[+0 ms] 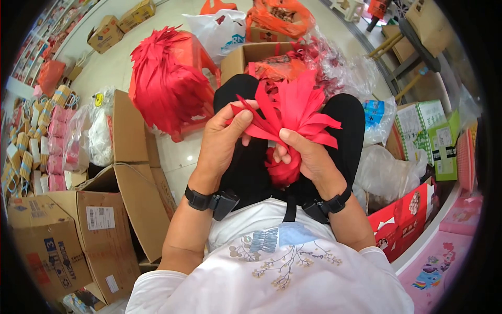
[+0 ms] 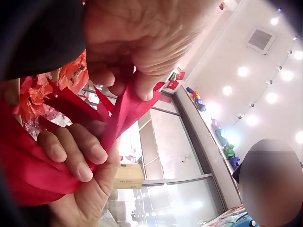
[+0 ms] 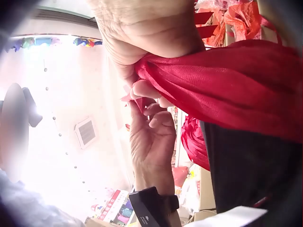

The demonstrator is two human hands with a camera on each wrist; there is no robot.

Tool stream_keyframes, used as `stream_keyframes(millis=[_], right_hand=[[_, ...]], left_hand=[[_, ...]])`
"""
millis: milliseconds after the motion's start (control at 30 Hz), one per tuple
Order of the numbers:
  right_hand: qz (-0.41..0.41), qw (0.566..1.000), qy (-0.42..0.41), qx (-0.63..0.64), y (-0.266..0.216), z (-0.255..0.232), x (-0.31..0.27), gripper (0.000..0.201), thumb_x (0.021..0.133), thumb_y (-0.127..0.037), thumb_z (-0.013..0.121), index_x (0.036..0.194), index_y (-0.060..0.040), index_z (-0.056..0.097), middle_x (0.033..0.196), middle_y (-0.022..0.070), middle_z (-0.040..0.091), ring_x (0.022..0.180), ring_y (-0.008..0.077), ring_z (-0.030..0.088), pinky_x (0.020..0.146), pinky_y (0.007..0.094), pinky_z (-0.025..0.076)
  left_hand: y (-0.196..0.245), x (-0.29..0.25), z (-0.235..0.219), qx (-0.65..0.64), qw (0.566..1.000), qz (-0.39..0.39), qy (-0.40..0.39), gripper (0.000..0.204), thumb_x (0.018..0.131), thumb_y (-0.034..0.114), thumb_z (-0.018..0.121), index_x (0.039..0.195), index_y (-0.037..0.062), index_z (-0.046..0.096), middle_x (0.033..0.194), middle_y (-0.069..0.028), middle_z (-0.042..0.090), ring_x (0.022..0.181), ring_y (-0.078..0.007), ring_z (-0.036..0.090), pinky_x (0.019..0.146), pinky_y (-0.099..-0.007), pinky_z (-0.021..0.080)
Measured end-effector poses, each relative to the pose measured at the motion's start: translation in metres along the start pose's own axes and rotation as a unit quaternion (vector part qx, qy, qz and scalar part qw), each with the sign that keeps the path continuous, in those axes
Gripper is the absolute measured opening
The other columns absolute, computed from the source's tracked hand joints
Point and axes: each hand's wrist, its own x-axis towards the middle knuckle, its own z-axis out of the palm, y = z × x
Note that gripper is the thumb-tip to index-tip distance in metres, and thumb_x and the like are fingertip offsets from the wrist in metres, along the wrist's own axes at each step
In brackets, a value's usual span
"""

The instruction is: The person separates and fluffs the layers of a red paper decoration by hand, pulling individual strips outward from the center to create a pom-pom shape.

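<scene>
Over the lap, my right hand (image 1: 312, 157) grips a bundle of red ribbon strips (image 1: 297, 102) around its middle. Loose strips fan out above the fist, and a gathered lower end (image 1: 282, 171) hangs beneath it between the knees. At the bundle's left side, my left hand (image 1: 222, 133) pinches the end of one ribbon strip between thumb and fingers. The left wrist view shows that strip (image 2: 125, 113) stretched between both hands. In the right wrist view, the gathered red fabric (image 3: 213, 80) trails away from the right hand's grasp.
A large heap of red ribbons (image 1: 167, 78) drapes over an orange-red stool (image 1: 212, 68) ahead. Behind the knees stands an open carton (image 1: 232, 64) with red material and clear plastic. Cardboard boxes (image 1: 102, 230) crowd the left; a red box (image 1: 402, 217) and plastic bags (image 1: 387, 170) lie right.
</scene>
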Motion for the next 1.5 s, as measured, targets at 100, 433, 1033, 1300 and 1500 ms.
stream_keyframes(millis=[100, 433, 1033, 1300, 1500], right_hand=[[-0.001, 1.0, -0.015, 0.023, 0.001, 0.004, -0.001, 0.016, 0.096, -0.021, 0.066, 0.096, -0.0052, 0.064, 0.073, 0.002, 0.062, 0.058, 0.0088, 0.057, 0.062, 0.0253, 0.051], [0.014, 0.995, -0.05, 0.081, 0.006, -0.001, 0.003, 0.022, 0.1, -0.027, 0.06, 0.098, -0.0047, 0.061, 0.068, 0.0007, 0.058, 0.056, 0.0099, 0.052, 0.064, 0.031, 0.05], [0.018, 0.987, -0.06, 0.15, 0.008, -0.02, 0.002, 0.022, 0.099, -0.028, 0.061, 0.094, -0.0059, 0.062, 0.07, 0.0019, 0.06, 0.057, 0.0102, 0.054, 0.066, 0.031, 0.052], [0.013, 0.989, -0.056, 0.133, 0.006, -0.015, 0.0, 0.024, 0.101, -0.03, 0.055, 0.103, -0.0059, 0.058, 0.07, -0.0018, 0.056, 0.056, 0.0079, 0.051, 0.065, 0.0293, 0.049], [0.019, 0.989, -0.053, 0.134, 0.011, -0.018, 0.002, 0.027, 0.101, -0.031, 0.056, 0.107, -0.0052, 0.059, 0.07, -0.0022, 0.056, 0.056, 0.008, 0.051, 0.065, 0.0293, 0.049]], left_hand=[[0.005, -0.007, 0.001, -0.001, 1.0, 0.016, 0.004, 0.029, 0.098, 0.02, 0.065, 0.121, 0.0029, 0.058, 0.087, -0.0005, 0.062, 0.066, -0.0068, 0.053, 0.058, -0.021, 0.043], [-0.002, -0.004, 0.002, 0.004, 0.998, 0.062, 0.026, 0.017, 0.1, 0.019, 0.062, 0.111, 0.0065, 0.058, 0.086, -0.0005, 0.062, 0.065, -0.0062, 0.055, 0.056, -0.0215, 0.046], [-0.001, 0.005, 0.019, 0.033, 0.999, 0.022, 0.03, 0.018, 0.1, 0.016, 0.061, 0.111, 0.003, 0.065, 0.086, -0.0012, 0.064, 0.067, -0.0065, 0.054, 0.061, -0.0201, 0.045], [0.001, 0.003, 0.017, 0.034, 0.998, 0.044, 0.014, 0.021, 0.099, 0.012, 0.061, 0.119, 0.003, 0.061, 0.093, -0.0027, 0.064, 0.073, -0.0067, 0.056, 0.064, -0.0209, 0.046], [0.002, 0.001, 0.011, 0.045, 0.997, 0.055, -0.009, 0.03, 0.098, 0.013, 0.063, 0.126, 0.0031, 0.058, 0.097, -0.0018, 0.063, 0.078, -0.0067, 0.056, 0.066, -0.0218, 0.046]])
